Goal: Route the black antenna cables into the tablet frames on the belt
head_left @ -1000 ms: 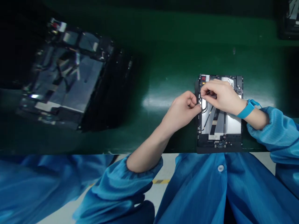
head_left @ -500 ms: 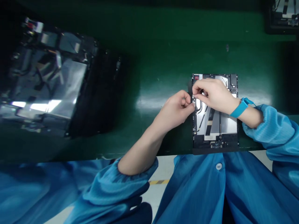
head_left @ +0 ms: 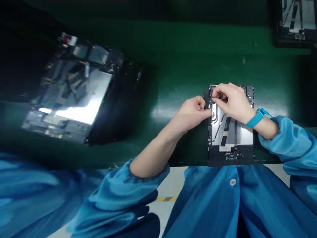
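An opened tablet-like device (head_left: 244,135) lies flat at the table's front edge, its silver plate, black flex strips and small boards exposed. My right hand (head_left: 231,100) is over its upper left part, thumb and forefinger pinched together at the left side; whatever is between the tips is too small to make out. It covers part of the device's top. My left hand (head_left: 193,112) rests at the left edge, fingers curled and closed, the thumb stretched onto the rim. Whether it grips anything is hidden. A blue wrist strap (head_left: 256,118) is around my right wrist.
Another opened device (head_left: 74,89), blurred, is tilted at the left, beside a dark shape. A third device (head_left: 298,19) sits in a black holder at the upper right. Blue cloth (head_left: 37,195) shows at the lower left. The table (head_left: 178,69) is green.
The view has shifted slightly, so the devices appear further right or lower. My left thumb reaches further over the rim. My right hand keeps its pinch at the upper left part.
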Motion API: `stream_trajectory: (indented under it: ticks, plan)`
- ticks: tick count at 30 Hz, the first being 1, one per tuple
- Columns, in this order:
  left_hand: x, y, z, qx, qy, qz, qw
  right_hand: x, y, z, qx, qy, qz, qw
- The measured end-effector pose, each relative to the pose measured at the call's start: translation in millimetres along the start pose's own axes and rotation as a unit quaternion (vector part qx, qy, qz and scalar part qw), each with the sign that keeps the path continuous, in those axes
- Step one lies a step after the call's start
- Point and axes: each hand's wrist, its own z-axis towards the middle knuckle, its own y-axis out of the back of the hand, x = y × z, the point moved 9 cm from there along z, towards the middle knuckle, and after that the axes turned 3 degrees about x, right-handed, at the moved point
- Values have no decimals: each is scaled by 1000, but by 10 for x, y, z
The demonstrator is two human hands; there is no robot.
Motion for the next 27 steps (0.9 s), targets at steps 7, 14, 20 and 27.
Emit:
stream_trajectory:
  ticks: [7,14,20,27]
  plan:
    - [-85,43,121,-14,5,-57,998,-87,47,13,-24,-46,33,998]
    - [-93,29,119,0,13,-58,998,-103,27,30,-8,-61,34,998]
    - [-118,55,147,-22,9,-24,999,-154,-4,42,-8,-41,5,999]
    - [-120,26,195,-53,17,-27,998,34,370,-218,-120,2,-72,990]
